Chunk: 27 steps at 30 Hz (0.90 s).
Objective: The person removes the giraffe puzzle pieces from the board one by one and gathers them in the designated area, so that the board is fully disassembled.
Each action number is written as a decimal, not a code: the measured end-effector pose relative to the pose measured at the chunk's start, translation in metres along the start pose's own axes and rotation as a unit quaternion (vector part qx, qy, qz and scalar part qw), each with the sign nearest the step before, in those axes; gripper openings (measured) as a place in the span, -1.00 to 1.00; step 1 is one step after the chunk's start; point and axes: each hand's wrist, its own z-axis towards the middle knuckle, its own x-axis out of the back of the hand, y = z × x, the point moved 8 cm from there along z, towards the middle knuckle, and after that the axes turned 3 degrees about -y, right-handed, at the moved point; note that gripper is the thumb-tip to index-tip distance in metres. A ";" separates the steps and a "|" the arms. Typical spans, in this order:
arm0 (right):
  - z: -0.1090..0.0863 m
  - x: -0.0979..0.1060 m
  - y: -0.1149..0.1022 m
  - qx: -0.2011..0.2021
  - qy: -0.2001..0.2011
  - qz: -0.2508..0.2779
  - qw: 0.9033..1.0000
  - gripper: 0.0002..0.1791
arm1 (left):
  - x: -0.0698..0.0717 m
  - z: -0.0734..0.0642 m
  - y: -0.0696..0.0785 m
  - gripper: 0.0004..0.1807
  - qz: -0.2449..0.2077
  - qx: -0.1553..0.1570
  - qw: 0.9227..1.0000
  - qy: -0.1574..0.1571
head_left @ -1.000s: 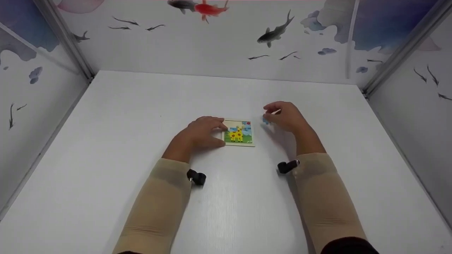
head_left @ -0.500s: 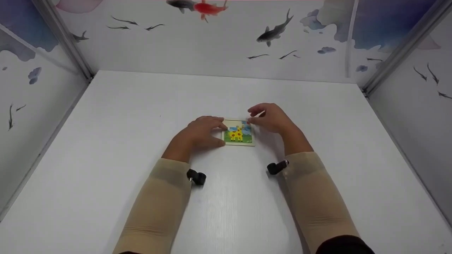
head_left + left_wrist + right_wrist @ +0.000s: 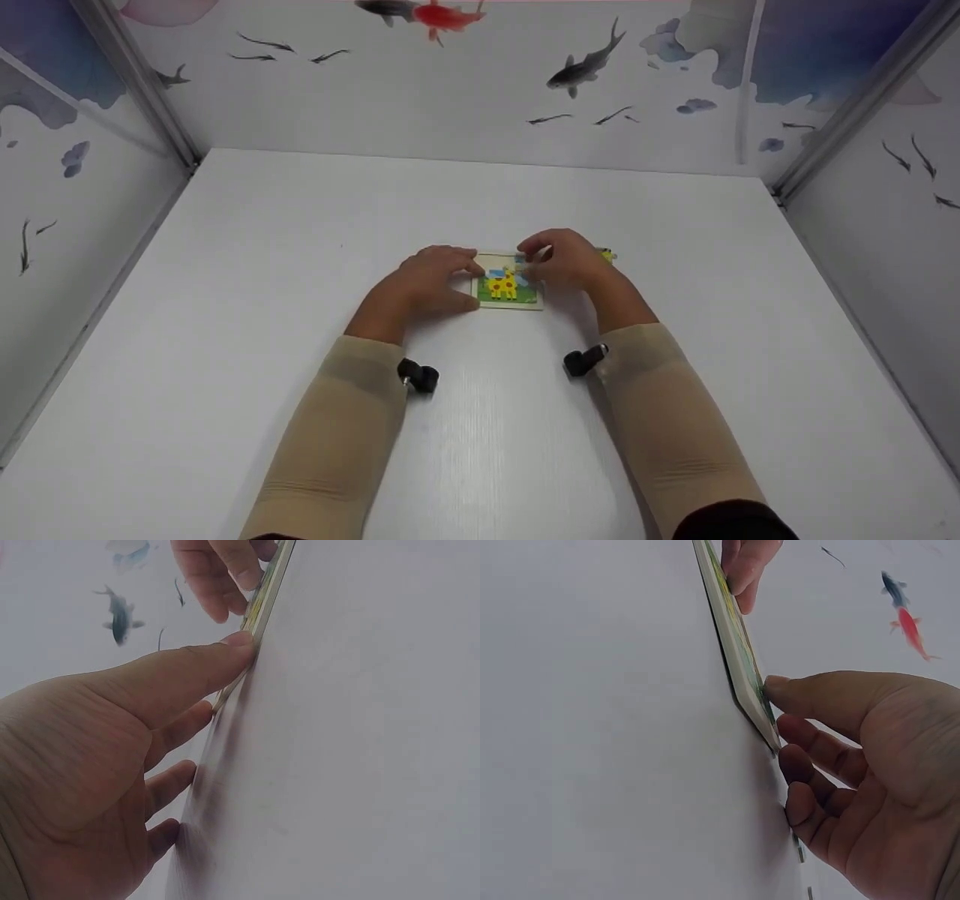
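Honestly, left hand (image 3: 427, 281) is spread, right hand (image 3: 568, 262) loosely curled with thumb down, neither visibly pinching anything. Both touch the puzzle board (image 3: 496, 262) mid-frame: probably light, stiff, slidey, so brace its sides. Tiny yellow piece (image 3: 606, 256), right of center: pinch its edges.

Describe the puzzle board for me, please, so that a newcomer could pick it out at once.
On the white table, find the left hand and the right hand. The puzzle board lies flat between them. Unlike the small yellow piece partly hidden behind the right hand, it is pale-framed and shows a yellow giraffe.
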 end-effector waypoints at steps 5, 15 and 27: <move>0.001 -0.001 0.000 -0.002 0.001 -0.001 1.000 -0.53 | 0.001 -0.002 0.002 -0.40 -0.008 0.006 1.000 0.001; 0.000 0.002 -0.005 0.025 0.018 -0.014 0.999 -0.55 | 0.000 0.000 0.001 -0.39 -0.006 0.011 1.000 0.002; -0.003 0.006 -0.003 -0.003 0.009 0.007 1.000 -0.71 | 0.000 -0.001 -0.001 -0.38 -0.017 0.023 1.000 -0.004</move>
